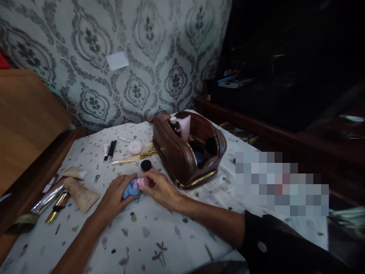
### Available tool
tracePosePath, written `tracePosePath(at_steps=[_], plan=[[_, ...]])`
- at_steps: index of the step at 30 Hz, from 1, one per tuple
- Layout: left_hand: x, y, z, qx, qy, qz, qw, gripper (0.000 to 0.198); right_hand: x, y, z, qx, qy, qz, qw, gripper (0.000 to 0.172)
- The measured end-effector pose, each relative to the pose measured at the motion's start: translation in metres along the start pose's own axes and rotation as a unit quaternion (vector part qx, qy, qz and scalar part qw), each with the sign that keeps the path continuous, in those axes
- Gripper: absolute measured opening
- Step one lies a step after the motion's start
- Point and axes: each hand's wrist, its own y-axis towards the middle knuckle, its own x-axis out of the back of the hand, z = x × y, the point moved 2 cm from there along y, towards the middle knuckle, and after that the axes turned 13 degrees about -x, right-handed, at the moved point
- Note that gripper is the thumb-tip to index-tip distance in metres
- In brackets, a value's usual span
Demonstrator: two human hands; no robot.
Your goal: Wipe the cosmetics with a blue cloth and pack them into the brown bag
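Observation:
My left hand [115,196] is closed on a blue cloth [130,189] on the patterned tablecloth [159,239]. My right hand [161,189] is closed on a small pink item [142,182], and the cloth is pressed against it. Both hands meet just left of an open brown leather toiletry bag [179,156], which holds a pink tube [185,127] and small bottles. A black round cap [146,164] lies just beyond my hands.
Cosmetics are scattered at the left: beige tubes [81,194], gold lipstick tubes [57,207], a black pencil [111,149], a round compact [135,147], a gold-handled brush [137,156]. A wooden board [25,121] stands at left, dark furniture [285,95] at right.

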Motion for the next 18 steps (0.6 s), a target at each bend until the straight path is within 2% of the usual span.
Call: tracePosePath(at_steps=[3, 7, 11, 15, 18], plan=[[-0.005, 0.003, -0.007, -0.011, 0.016, -0.027, 0.999, 0.040, 0.001, 0.004, -0.002, -0.017, 0.052, 0.002, 0.998, 0.019], [0.000, 0.009, -0.022, -0.006, -0.021, -0.074, 0.997, 0.031, -0.001, 0.011, -0.006, -0.059, 0.195, 0.056, 0.977, 0.039], [0.002, 0.013, -0.035, 0.066, -0.075, -0.127, 0.987, 0.021, -0.004, 0.010, -0.001, -0.068, 0.205, 0.107, 0.970, 0.044], [0.002, 0.013, -0.040, 0.108, -0.093, -0.172, 0.975, 0.033, -0.006, 0.005, 0.005, -0.104, 0.267, 0.152, 0.946, 0.047], [0.008, 0.011, -0.038, 0.137, -0.118, -0.216, 0.959, 0.029, -0.006, 0.004, 0.006, -0.123, 0.234, 0.163, 0.951, 0.047]])
